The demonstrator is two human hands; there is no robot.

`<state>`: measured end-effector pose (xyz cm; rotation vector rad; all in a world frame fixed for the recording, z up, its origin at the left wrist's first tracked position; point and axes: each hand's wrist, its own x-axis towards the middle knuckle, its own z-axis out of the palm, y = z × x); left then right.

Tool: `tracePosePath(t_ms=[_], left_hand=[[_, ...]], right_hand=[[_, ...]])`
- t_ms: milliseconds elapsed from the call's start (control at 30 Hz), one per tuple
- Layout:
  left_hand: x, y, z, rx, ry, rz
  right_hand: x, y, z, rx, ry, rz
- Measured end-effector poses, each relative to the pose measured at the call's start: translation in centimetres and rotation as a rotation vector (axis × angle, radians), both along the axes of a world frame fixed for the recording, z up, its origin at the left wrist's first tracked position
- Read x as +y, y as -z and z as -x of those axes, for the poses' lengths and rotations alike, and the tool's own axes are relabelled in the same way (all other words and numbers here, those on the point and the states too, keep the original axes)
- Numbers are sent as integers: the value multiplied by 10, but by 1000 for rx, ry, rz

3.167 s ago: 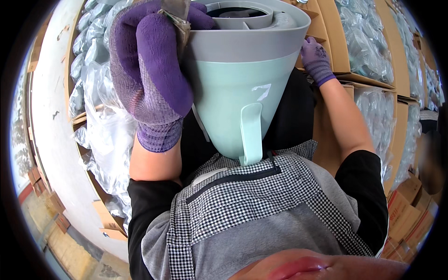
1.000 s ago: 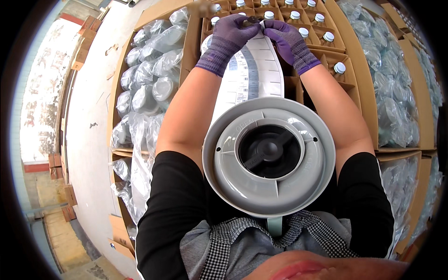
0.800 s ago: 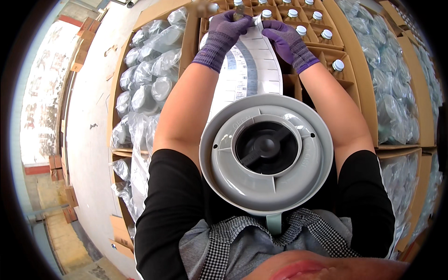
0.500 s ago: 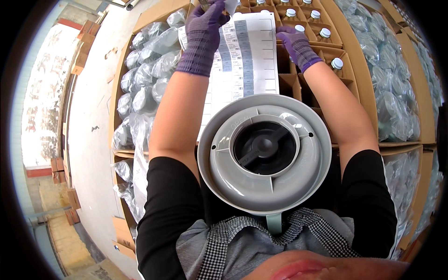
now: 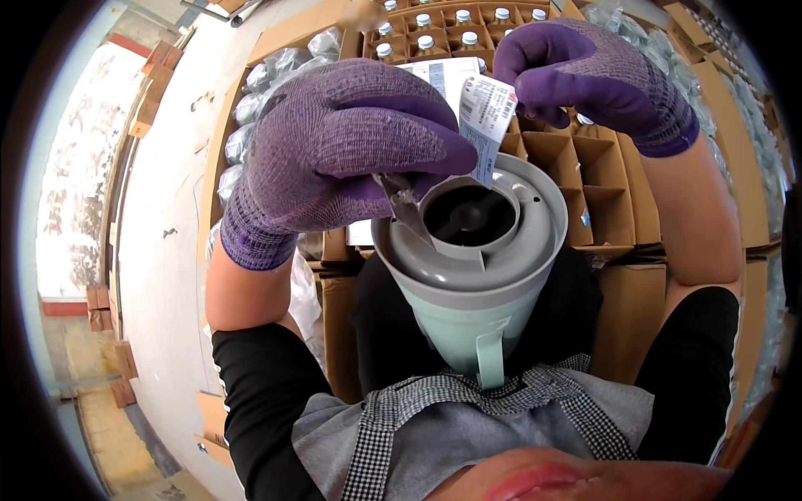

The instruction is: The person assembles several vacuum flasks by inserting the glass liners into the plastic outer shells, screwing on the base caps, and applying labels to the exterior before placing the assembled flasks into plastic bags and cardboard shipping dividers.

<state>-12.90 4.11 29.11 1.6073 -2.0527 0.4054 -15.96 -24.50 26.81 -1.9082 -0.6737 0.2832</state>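
Note:
My gloved left hand (image 5: pixel 351 150) is closed, pinching the left edge of a small white and pale blue printed label (image 5: pixel 484 121) between thumb and fingertip. A thin, pointed, greyish strip (image 5: pixel 403 209) sticks out below its curled fingers; its kind I cannot make out. My gloved right hand (image 5: pixel 597 88) has its thumb and fingers closed at the label's upper right edge. Beneath the label, in front of my body, stands a mint-green jug-shaped container (image 5: pixel 468 321) with a handle, a grey ring-shaped top (image 5: pixel 535 238) and a black round centre (image 5: pixel 469 215).
Behind the hands is a divided cardboard carton (image 5: pixel 606 167) with several white-capped bottles (image 5: pixel 426 43). Paper sheets (image 5: pixel 447 71) lie over part of it. Cartons of plastic-wrapped items (image 5: pixel 238 146) stand left and right. Pale floor (image 5: pixel 163 275) shows at far left.
Both hands have come back from the far carton toward me and now meet at the label above the container. The container's top is tilted differently, showing its green side. The printed sheets are now mostly hidden.

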Motion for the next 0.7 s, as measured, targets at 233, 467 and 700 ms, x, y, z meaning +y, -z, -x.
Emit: tracePosePath(t_ms=[233, 467, 700], left_hand=[[29, -14, 32, 75, 3, 74], [47, 44, 101, 1221, -367, 335], [39, 56, 162, 1117, -599, 377]], right_hand=[[38, -8, 51, 66, 133, -183], [64, 18, 136, -123, 302, -565], [84, 57, 171, -496, 402, -351]])
